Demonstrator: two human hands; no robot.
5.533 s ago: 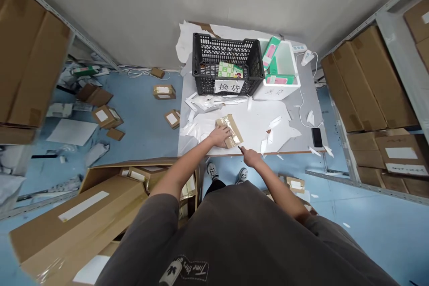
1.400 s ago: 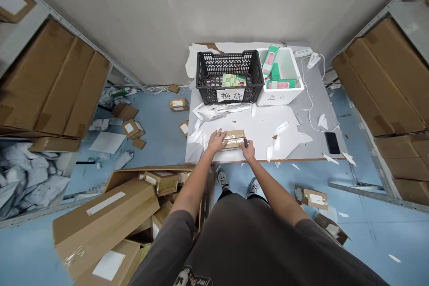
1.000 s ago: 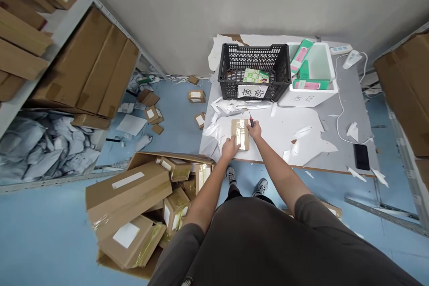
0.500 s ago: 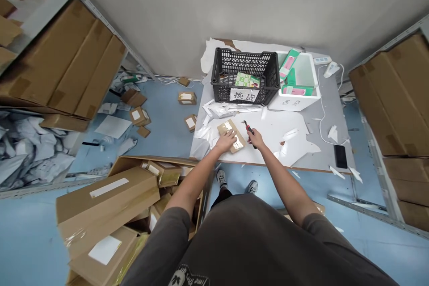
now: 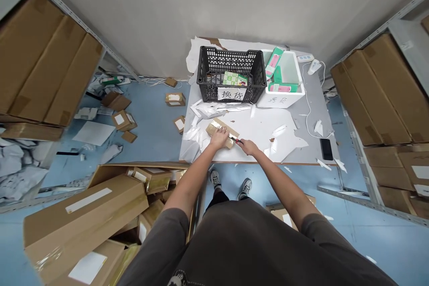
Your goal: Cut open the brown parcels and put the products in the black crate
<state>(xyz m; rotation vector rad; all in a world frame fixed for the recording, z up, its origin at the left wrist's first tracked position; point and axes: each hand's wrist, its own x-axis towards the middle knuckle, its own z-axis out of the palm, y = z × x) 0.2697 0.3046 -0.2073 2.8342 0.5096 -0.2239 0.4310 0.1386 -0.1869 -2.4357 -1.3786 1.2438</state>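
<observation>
A small cardboard box [image 5: 215, 125] with shiny clear tape lies at an angle on the white paper near the table's front edge. My left hand [image 5: 220, 137] rests over its top and grips it, hiding its middle. My right hand [image 5: 249, 147] is closed round a red and black utility knife [image 5: 238, 141]. The knife's tip points left and meets the box's right part, close to my left fingers. Whether the blade is in the tape cannot be made out.
A black crate [image 5: 231, 67] and a white bin [image 5: 284, 78] with green-and-pink boxes stand at the table's back. Paper scraps [image 5: 214, 108] and a phone [image 5: 326, 149] lie on the table. A large carton [image 5: 83, 214] of parcels stands at lower left, with shelves on both sides.
The box was turned upright, then back to a slant. The utility knife, held up apart from the box half a second ago, has come down to the box's right part.
</observation>
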